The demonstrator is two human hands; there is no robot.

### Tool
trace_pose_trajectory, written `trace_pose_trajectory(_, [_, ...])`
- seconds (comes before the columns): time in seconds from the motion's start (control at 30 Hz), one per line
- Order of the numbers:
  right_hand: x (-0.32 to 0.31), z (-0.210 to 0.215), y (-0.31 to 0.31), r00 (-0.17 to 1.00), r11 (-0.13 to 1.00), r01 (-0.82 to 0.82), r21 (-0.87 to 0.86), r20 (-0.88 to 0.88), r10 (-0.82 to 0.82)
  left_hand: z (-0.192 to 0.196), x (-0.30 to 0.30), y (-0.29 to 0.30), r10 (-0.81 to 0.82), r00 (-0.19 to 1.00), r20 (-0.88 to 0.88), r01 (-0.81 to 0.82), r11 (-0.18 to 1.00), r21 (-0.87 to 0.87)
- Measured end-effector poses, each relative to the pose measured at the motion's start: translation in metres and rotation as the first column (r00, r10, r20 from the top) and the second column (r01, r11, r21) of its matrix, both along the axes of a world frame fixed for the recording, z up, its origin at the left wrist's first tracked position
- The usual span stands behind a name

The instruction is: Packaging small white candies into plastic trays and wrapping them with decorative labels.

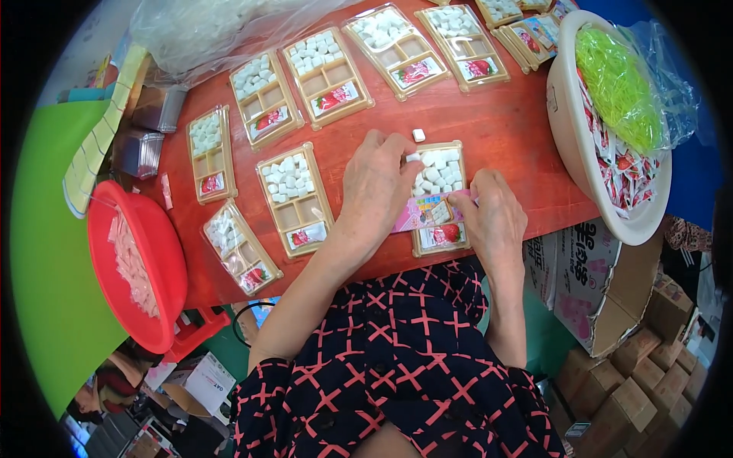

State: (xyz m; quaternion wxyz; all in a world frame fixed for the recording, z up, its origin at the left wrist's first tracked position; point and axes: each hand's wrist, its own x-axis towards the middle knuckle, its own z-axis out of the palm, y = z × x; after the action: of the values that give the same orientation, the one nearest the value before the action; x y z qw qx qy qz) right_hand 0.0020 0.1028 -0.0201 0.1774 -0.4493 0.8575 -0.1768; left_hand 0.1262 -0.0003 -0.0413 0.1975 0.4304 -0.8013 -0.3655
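In front of me is a tan compartment tray (461, 162) whose far section is heaped with white marshmallow-like cubes (438, 169). My left hand (374, 187) is at the tray's far left corner, thumb and forefinger pinched on a white cube (413, 157). From the right, my right hand (495, 214) grips a pink printed card (416, 212) between thumb and fingers. The card lies across the tray's middle and hides the compartments there. Below it a strawberry-printed sachet (443, 235) shows in the nearest section. A loose white cube (418, 135) rests on the table just beyond the tray.
Several similar filled trays (330, 183) stand across the red table (504, 137). At right, a white basin (561, 99) holds sachets and a bag of green shreds (622, 88). A red basin (172, 267) of pink pieces stands left. Clear plastic (206, 34) covers the far left.
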Motion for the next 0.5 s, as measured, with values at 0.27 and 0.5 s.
trace_pose_trajectory(0.27, [0.014,0.004,0.006,0.984,0.988,-0.149,0.033,0.103,0.145,0.012,0.043,0.015,-0.002,0.993,0.117,-0.01,0.994,0.106])
trace_pose_trajectory(0.5, [0.009,0.001,0.005,0.98,0.983,-0.168,0.07,0.12,0.159,0.032,0.077,0.053,0.145,0.983,0.112,-0.146,0.989,0.007])
